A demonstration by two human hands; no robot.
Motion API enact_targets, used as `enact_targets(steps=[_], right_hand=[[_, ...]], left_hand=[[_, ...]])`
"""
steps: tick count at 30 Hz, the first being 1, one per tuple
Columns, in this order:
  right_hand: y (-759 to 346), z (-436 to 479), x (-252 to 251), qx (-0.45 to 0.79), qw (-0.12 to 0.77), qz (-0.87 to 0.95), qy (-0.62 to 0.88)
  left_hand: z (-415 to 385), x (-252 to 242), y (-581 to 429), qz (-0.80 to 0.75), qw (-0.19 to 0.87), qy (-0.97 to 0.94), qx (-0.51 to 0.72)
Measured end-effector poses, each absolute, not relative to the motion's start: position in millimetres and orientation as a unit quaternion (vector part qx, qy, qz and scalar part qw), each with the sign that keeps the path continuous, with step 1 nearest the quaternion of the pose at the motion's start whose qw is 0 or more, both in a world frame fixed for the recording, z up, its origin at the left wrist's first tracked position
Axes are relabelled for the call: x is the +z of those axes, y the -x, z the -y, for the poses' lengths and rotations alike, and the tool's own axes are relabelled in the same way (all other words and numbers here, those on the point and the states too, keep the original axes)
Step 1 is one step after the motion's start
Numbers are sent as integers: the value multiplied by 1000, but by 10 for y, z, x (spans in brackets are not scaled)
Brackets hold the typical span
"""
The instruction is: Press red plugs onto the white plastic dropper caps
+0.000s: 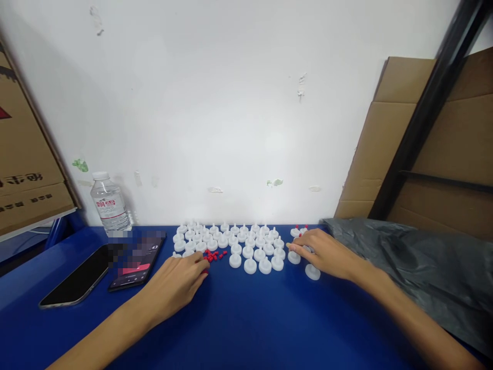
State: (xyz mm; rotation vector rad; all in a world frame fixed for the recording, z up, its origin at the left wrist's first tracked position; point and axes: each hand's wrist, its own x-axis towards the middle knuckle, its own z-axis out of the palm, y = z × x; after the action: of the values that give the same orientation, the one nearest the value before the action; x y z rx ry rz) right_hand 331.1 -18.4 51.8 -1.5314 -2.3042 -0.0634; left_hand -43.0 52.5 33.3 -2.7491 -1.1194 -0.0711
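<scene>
My left hand (pixel 181 280) is lowered at the near-left edge of a small scatter of red pieces (pixel 211 255), fingers bent together and fingertips among the nearest ones. Whether a piece is pinched: cannot tell, the fingers cover it.

My right hand (pixel 327 252) is lowered over a few white caps at the right, fingers curved downward, a fingertip at the nozzle end of a white cap (pixel 294 257). Grasp or light contact: cannot tell. Another white cap (pixel 313 272) sits just below this hand, on the near side. Beyond the knuckles, partly hidden, stand white caps with red tips (pixel 296 232).

Main group of white caps (pixel 250 265): between my hands, closely spaced, nozzles up, on the blue table (pixel 246 324), reaching back toward the wall (pixel 246 113).

Left of my left hand: two phones (pixel 79 277), side by side, the nearer one to it with its screen lit. Behind them, a clear bottle (pixel 111 208), upright. Right side: dark grey plastic sheeting (pixel 419 277), near my right forearm.
</scene>
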Motion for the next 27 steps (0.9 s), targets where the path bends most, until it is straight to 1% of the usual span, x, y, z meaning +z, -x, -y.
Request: enact_targets(steps=[5,13,17,21,25,27], right_hand=[[-3217,209,495,-18,197,820,538],[-3028,229,417,9,177,842,510],[-3023,216,414,5,180,844,505],[-3068,222,463,-34,221,812,540],[-3013,264,497,-65,271,766,579],[-2920,293,477,-64,295,774,557]], left_hand=[[-510,343,421,372,67,925,-24],[-496,331,421,369,31,928,-43],[-502,311,427,361,35,930,-57],[-505,319,431,359,37,928,-89],[-529,296,444,334,-11,930,-153],[-543,270,449,320,-31,930,-180]])
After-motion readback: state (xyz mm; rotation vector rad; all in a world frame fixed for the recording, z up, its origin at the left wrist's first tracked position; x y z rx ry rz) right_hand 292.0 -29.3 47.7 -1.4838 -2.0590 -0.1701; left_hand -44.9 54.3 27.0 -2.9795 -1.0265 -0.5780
